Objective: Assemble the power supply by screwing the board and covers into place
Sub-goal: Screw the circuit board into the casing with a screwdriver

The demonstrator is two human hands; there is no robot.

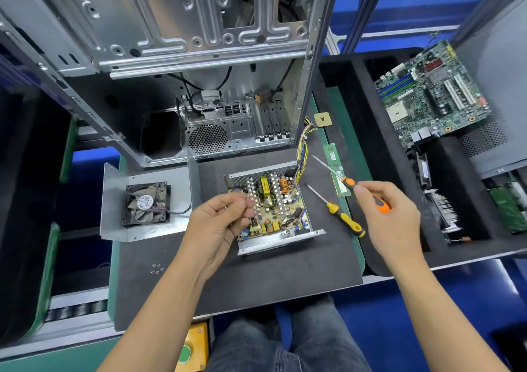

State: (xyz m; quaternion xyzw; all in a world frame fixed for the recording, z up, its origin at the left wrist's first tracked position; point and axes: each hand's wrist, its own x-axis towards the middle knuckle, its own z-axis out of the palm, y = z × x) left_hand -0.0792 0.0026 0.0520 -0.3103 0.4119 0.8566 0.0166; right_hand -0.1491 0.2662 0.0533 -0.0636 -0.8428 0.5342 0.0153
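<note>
open silver metal power supply box (281, 239) with its tan circuit board (275, 209) is seen on the dark grey mat (256, 283), centre. an orange-and-black-handled screwdriver (368, 194) is gripped by the right hand (387, 214). left hand (222, 217) is held over the board's left edge, fingers curled (pinching anything? cannot tell). a yellow-and-black-handled screwdriver (346, 219) lies just right of the box. grey fan cover plate (145, 203) sits to the left.

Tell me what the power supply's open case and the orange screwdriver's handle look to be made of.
Power supply case: apparently bare sheet metal, dull silver with folded edges and a perforated back wall. Orange screwdriver: handle looks like moulded plastic or rubber, orange with black; shaft is shiny metal.
</note>
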